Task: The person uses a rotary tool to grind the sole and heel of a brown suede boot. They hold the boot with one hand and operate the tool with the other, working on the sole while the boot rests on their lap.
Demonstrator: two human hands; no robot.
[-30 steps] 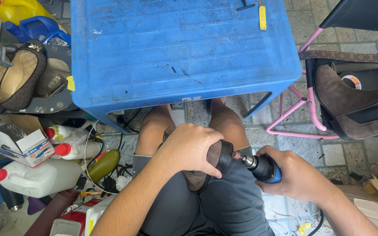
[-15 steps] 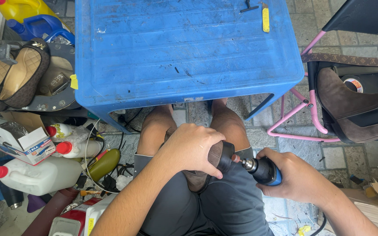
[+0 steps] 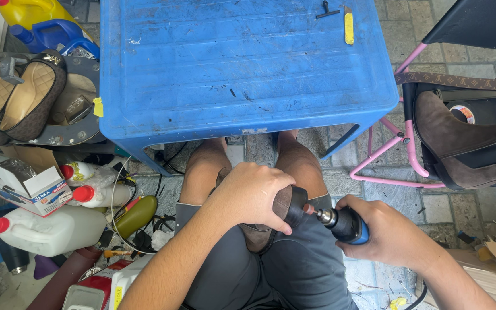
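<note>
Blue table stands beyond shoe, rotary tool.

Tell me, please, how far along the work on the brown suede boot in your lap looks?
Midway, apparently. The left hand steadies the brown suede boot on the lap; the right hand presses the blue-and-black rotary tool against its heel. The matching brown boot waits on the pink-framed stool.

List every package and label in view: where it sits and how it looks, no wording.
Cardboard box: left floor, open, white and blue with a red patch.
White jug: below the box, red cap, lying flat.
Two white bottles: right of the box, red caps, one with a yellow-green label.
Yellow jug: top left.
Blue jug: beside it.
Tape roll: right rack, white label inside.
</note>
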